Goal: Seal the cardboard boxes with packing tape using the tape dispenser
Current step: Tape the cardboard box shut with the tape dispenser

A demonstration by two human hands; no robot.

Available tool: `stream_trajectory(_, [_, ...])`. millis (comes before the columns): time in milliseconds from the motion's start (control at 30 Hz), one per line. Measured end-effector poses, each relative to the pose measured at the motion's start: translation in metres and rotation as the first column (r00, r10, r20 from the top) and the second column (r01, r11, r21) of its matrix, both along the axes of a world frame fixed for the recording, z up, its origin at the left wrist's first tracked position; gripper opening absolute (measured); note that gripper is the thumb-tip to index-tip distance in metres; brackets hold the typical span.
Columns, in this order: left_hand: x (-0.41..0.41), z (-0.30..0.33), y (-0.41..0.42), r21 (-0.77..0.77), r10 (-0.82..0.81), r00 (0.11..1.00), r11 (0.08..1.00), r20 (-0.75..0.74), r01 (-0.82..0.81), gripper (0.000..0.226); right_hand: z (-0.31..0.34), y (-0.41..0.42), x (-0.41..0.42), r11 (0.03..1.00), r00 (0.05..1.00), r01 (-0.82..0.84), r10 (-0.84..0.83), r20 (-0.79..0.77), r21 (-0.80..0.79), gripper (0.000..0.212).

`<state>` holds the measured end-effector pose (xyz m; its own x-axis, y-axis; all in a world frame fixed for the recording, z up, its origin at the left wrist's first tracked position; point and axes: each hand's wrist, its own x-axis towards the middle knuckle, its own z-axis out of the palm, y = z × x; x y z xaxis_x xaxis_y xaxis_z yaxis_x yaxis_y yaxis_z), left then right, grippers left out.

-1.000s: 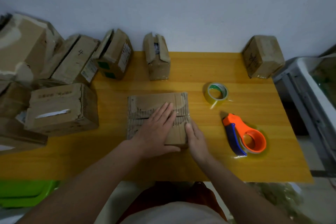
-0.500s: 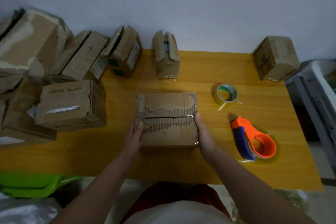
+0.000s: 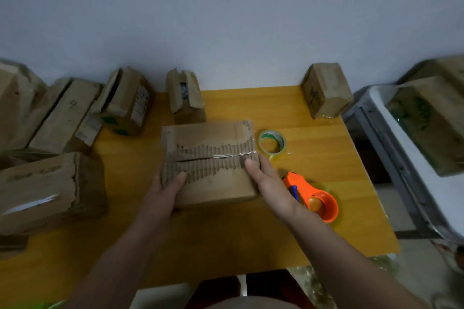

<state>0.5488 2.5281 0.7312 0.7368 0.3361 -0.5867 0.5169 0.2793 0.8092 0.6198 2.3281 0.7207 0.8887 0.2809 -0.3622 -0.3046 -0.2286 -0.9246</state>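
Torn cardboard box (image 3: 211, 158) ctr, partly taped seam, orange tape dispenser (image 3: 315, 197) rt

One head-worn wide-angle camera looks forward and down, close over the table (image 3: 313, 228). The wall (image 3: 226, 20) fills the upper frame; both forearms enter from the bottom edge.
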Motion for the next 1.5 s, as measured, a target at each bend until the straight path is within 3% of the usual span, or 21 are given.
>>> stream_trajectory(133, [0.071,0.037,-0.039,0.092,-0.170,0.976,0.983,0.139,0.158,0.052,0.032,-0.048,0.043,0.967,0.963,0.249,-0.253,0.095,0.050,0.032])
stream_trajectory(267, [0.146,0.058,-0.115,0.146,-0.317,0.920,0.946,0.231,0.289,0.033,0.040,-0.116,0.085,0.866,0.855,0.500,-0.494,0.162,0.003,0.041])
stream_trajectory(400, [0.200,0.047,-0.187,0.213,-0.376,0.908,0.917,0.187,0.336,0.017,0.037,-0.179,0.108,0.824,0.813,0.566,-0.562,0.152,0.015,0.064])
stream_trajectory(467, [0.219,0.033,-0.209,0.185,-0.343,0.934,0.929,0.098,0.321,0.035,0.032,-0.206,0.116,0.820,0.815,0.571,-0.572,0.090,0.034,0.078])
stream_trajectory(533, [0.237,0.022,-0.220,0.215,-0.310,0.951,0.930,0.023,0.298,0.038,0.025,-0.229,0.126,0.834,0.834,0.549,-0.551,0.029,0.060,0.086])
stream_trajectory(633, [0.265,0.017,-0.221,0.225,-0.271,0.962,0.938,0.002,0.264,0.028,0.021,-0.243,0.142,0.870,0.874,0.486,-0.486,-0.012,0.083,0.067])
stream_trajectory(767, [0.314,0.016,-0.204,0.251,-0.042,0.995,0.968,0.092,0.018,0.020,0.016,-0.228,0.170,0.850,0.863,0.504,-0.496,-0.095,0.152,0.036])
stream_trajectory(867, [0.349,0.018,-0.187,0.161,0.220,0.950,0.953,0.219,-0.258,0.021,0.010,-0.207,0.190,0.847,0.878,0.478,-0.463,-0.120,0.232,0.026])
stream_trajectory(933, [0.369,0.019,-0.180,0.145,0.255,0.930,0.943,0.265,-0.300,0.020,0.006,-0.194,0.205,0.851,0.889,0.457,-0.447,-0.098,0.258,0.025])
stream_trajectory(1100, [0.398,0.018,-0.165,0.325,0.023,0.938,0.935,0.345,-0.143,0.020,-0.007,-0.173,0.231,0.871,0.905,0.421,-0.421,-0.056,0.254,0.023])
stream_trajectory(1200, [0.398,0.009,-0.151,0.407,-0.091,0.951,0.913,0.295,-0.039,0.040,-0.020,-0.161,0.224,0.898,0.928,0.372,-0.363,-0.083,0.235,0.017])
stream_trajectory(1300, [0.385,-0.011,-0.157,0.420,-0.182,0.975,0.900,0.129,0.113,0.049,-0.032,-0.154,0.216,0.908,0.932,0.358,-0.335,-0.138,0.219,0.011])
stream_trajectory(1400, [0.366,-0.033,-0.170,0.425,-0.348,0.936,0.839,-0.060,0.339,0.049,-0.042,-0.159,0.225,0.903,0.916,0.395,-0.374,-0.147,0.165,0.008])
stream_trajectory(1500, [0.348,-0.048,-0.177,0.278,-0.368,0.929,0.890,-0.028,0.361,0.066,-0.047,-0.167,0.238,0.909,0.915,0.400,-0.387,-0.116,0.122,0.009])
